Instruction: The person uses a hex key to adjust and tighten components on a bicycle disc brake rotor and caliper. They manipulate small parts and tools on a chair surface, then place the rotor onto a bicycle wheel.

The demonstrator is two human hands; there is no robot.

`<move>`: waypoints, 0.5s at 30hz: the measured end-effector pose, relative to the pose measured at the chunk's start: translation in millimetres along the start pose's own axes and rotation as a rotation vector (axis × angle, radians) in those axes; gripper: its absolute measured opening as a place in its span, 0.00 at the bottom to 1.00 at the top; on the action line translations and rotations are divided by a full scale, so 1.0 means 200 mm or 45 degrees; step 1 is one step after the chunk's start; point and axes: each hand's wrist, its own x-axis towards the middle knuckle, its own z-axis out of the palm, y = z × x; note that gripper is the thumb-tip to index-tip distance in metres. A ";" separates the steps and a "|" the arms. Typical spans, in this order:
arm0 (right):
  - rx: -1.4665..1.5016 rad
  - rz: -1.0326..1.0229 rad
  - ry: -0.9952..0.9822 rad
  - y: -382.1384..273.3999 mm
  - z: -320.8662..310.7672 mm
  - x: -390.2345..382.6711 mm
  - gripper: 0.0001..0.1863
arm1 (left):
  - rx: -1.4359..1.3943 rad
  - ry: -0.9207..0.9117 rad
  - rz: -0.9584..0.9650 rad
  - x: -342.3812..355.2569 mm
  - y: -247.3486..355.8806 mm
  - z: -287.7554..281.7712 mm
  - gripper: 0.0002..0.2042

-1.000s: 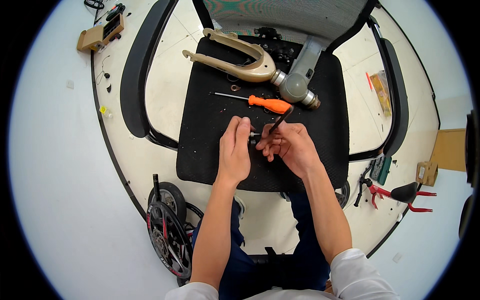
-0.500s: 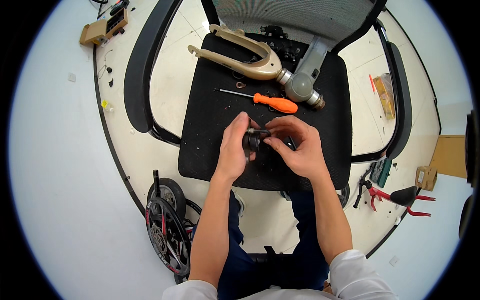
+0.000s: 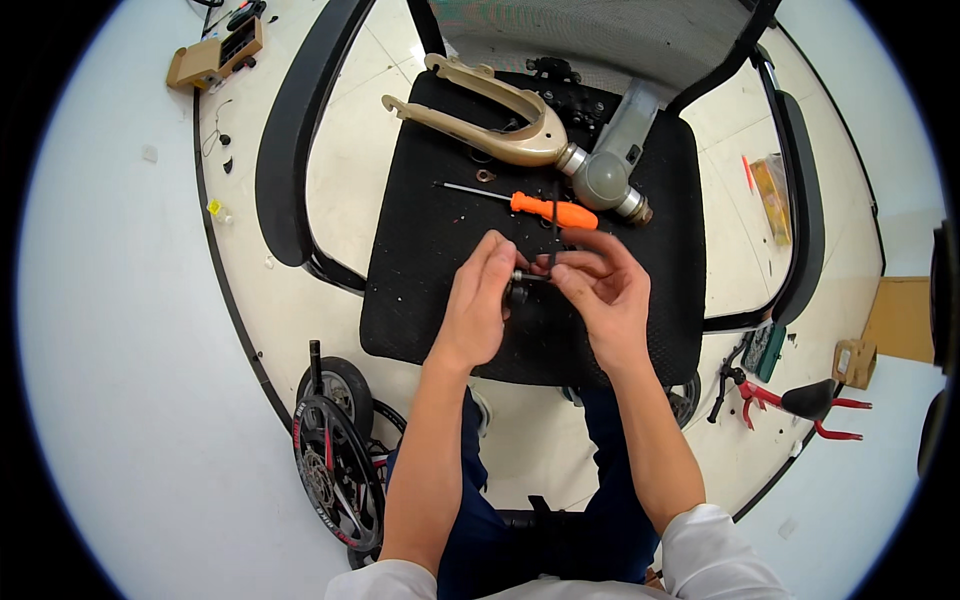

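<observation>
Above the near half of the chair seat, my left hand (image 3: 478, 300) is closed around a small black mechanical part (image 3: 517, 292). Much of that part is hidden behind my fingers; a rounded dark end shows. My right hand (image 3: 607, 295) pinches a thin dark hex key (image 3: 555, 215) close beside it. One leg of the key stands out toward the far side, and a short rod runs between the part and my right fingertips. Just beyond my hands lies an orange-handled screwdriver (image 3: 553, 210). Farther back rests a beige fork (image 3: 530, 140) joined to a grey round-bodied piece (image 3: 603, 178).
The black chair seat (image 3: 420, 270) lies between two armrests (image 3: 290, 180). Small black parts (image 3: 575, 105) sit at its back, near a washer (image 3: 485, 176). Wheels (image 3: 338, 470) stand at lower left. A red frame (image 3: 760, 392) and an open box (image 3: 195, 65) are on the floor.
My right hand has swung the hex key, so its leg now points away from me over the screwdriver. The black part has turned further behind my left fingers. The view has shifted slightly.
</observation>
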 end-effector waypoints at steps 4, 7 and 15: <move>0.147 0.041 -0.037 -0.01 -0.01 0.02 0.19 | 0.115 0.018 0.083 0.00 0.00 0.01 0.20; -0.009 0.017 -0.114 0.00 -0.03 0.00 0.18 | 0.117 0.005 0.000 0.02 -0.05 0.00 0.20; -0.902 -0.388 -0.303 -0.01 -0.06 0.02 0.19 | -0.400 0.116 -0.277 0.02 -0.02 -0.01 0.23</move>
